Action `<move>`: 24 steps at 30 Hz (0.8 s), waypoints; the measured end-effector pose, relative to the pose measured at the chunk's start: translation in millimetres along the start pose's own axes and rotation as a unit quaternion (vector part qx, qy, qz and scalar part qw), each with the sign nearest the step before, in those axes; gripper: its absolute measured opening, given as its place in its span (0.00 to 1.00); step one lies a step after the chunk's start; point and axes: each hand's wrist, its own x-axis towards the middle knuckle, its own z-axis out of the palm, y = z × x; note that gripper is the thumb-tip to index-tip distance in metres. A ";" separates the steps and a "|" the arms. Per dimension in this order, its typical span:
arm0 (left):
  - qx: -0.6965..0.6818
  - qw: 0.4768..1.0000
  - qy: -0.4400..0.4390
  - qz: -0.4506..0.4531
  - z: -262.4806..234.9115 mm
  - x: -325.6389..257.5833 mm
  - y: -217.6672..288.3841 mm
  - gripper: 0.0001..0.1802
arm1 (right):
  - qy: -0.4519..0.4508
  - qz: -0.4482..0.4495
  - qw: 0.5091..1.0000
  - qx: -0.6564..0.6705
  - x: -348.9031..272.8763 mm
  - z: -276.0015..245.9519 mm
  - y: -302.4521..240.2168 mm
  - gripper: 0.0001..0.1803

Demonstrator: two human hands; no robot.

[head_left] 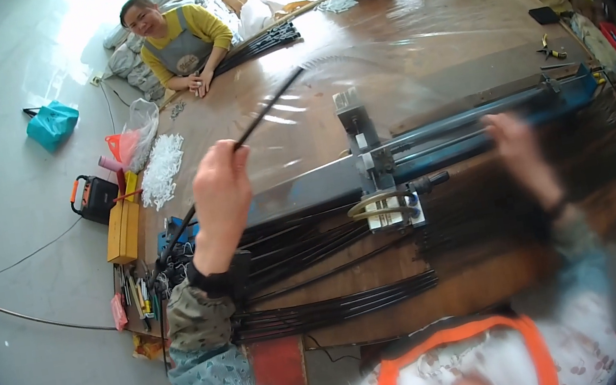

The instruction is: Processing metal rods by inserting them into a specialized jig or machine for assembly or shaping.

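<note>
Your left hand (221,197) is fisted around a thin black rod (264,111), held up over the middle of the desk (440,13). The rod runs diagonally from the tool clutter at the desk's near-left corner up toward the centre. Its far end is motion-blurred, so it's probably swinging.

Your right hand (518,149) is blurred too. It sits over the blue metal rail (473,124) toward the desk's right edge, fingers look spread, but I can't tell if it grips anything.

The jig (370,155) with its grey upright block stands mid-rail, close to both hands, likely so a rod can be fed in without reaching.

Bundles of black rods (333,304) lie flat along the near edge, parallel to it, right under your forearms. That looks like stock kept handy.

A heap of small white parts (161,167) is on the left edge beside a yellow box (122,228). Pliers (554,52) are near the far-right corner.

Two other people lean on the far edge, hands resting by more rod bundles (262,42).
</note>
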 end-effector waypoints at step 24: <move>0.035 0.994 -0.053 -0.088 -41.6 -96.7 -66.5 0.12 | -0.015 -0.382 0.920 -0.085 114.5 111.4 -99.1 0.01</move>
